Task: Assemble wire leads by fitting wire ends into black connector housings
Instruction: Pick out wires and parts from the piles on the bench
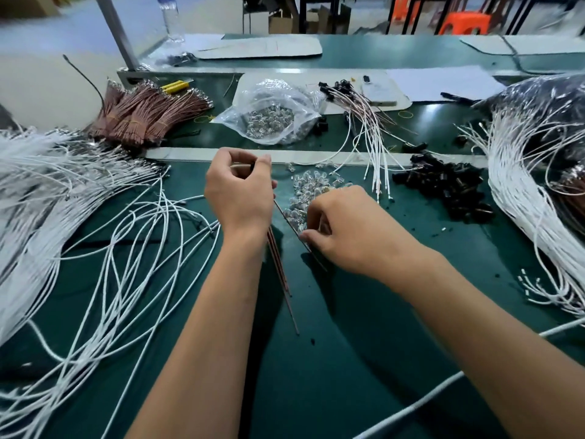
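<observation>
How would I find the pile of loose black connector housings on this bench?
Start at the green bench top and look right of the person's right hand. The black connector housings lie heaped between the short white leads and the big white wire bundle: small, dark, with no wires attached.

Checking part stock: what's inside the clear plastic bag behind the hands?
The clear plastic bag holds a heap of small clear, glassy parts, like the loose pile in front of it. Creased, glaring plastic blurs them; count and anything beneath the heap can't be seen.
</observation>
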Motion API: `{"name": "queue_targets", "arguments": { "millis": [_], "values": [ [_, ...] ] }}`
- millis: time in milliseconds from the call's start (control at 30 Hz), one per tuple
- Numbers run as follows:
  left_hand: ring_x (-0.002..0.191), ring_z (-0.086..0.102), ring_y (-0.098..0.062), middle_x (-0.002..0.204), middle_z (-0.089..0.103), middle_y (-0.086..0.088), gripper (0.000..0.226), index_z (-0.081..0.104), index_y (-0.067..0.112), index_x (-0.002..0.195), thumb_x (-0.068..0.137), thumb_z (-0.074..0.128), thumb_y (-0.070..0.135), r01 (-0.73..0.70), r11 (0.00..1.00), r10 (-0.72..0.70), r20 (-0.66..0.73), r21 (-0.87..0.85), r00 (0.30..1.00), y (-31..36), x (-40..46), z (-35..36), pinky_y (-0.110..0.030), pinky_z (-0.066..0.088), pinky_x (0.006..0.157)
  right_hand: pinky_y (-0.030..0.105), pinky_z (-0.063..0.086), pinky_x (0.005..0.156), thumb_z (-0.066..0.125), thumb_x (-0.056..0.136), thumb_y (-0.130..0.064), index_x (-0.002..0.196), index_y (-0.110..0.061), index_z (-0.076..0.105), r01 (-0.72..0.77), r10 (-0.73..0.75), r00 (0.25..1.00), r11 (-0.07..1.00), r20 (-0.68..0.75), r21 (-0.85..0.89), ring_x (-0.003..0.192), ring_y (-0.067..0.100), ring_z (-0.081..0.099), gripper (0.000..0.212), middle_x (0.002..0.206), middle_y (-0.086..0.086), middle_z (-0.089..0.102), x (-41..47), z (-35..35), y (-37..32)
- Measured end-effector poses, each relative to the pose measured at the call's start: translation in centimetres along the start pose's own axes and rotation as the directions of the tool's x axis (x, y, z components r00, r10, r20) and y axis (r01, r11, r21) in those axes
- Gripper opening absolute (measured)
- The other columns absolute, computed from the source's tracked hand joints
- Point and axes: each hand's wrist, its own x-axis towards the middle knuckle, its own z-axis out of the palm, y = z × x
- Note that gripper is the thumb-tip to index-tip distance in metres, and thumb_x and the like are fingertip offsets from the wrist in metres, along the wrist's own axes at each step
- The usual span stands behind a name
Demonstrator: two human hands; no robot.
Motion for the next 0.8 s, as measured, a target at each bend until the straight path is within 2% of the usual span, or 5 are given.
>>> {"name": "queue_targets", "arguments": {
  "millis": [100,233,533,667,800],
  "values": [
    [0.055,0.069,-0.017,0.074,0.071,-0.01,0.012,0.061,0.014,0.085,0.089,0.072,0.016,0.051,0.998,-0.052,-0.025,-0.037,0.998,-0.1,0.4,-0.3,-0.038,0.058,0.059,0.035,0.05,0.065,0.073,0.092,-0.025,0.066,-0.014,0.05,-0.06,0.06,0.998,0.994,-0.007,-0.09,0.065,0.032,0.053,0.036,0.071,0.008,0.054,-0.2,0.6,-2.5],
    [0.055,0.067,-0.018,0.08,0.072,-0.016,0.013,0.061,0.013,0.086,0.088,0.073,0.014,0.096,0.991,-0.101,-0.06,-0.092,0.993,-0.1,0.7,-0.6,-0.037,0.056,0.059,0.034,0.039,0.06,0.059,0.084,0.003,0.062,-0.015,0.031,-0.104,0.112,0.993,0.981,0.039,-0.161,0.055,0.026,0.032,0.04,0.066,0.005,0.032,-1.1,0.7,-5.3],
    [0.054,0.067,-0.015,0.077,0.07,-0.009,0.015,0.059,0.017,0.081,0.087,0.072,0.014,0.105,0.981,-0.121,-0.097,-0.16,0.988,0.2,0.4,-0.3,-0.033,0.052,0.056,0.033,0.038,0.062,0.056,0.081,0.01,0.062,-0.011,0.032,-0.19,0.204,0.973,0.974,0.107,-0.125,0.053,0.02,0.029,0.037,0.068,0.007,0.035,-1.5,-0.3,-5.4],
    [0.053,0.066,-0.014,0.071,0.067,-0.004,0.016,0.058,0.016,0.081,0.088,0.072,0.013,0.067,0.975,-0.107,-0.185,-0.212,0.977,0.3,0.2,-0.5,-0.032,0.051,0.053,0.032,0.038,0.064,0.064,0.089,-0.005,0.062,-0.01,0.037,-0.172,0.186,0.968,0.98,0.168,-0.098,0.062,0.029,0.045,0.038,0.067,0.007,0.04,-0.3,0.1,-4.3],
    [0.056,0.068,-0.016,0.075,0.07,-0.009,0.015,0.058,0.016,0.082,0.088,0.072,0.016,-0.008,0.973,-0.06,-0.283,-0.232,0.957,0.7,0.1,-0.8,-0.041,0.059,0.059,0.027,0.042,0.051,0.069,0.087,-0.019,0.064,-0.005,0.058,-0.248,0.204,0.953,0.95,0.224,0.19,0.053,0.021,0.051,0.03,0.059,0.01,0.061,-0.3,-1.1,-2.3]
  ]
}}
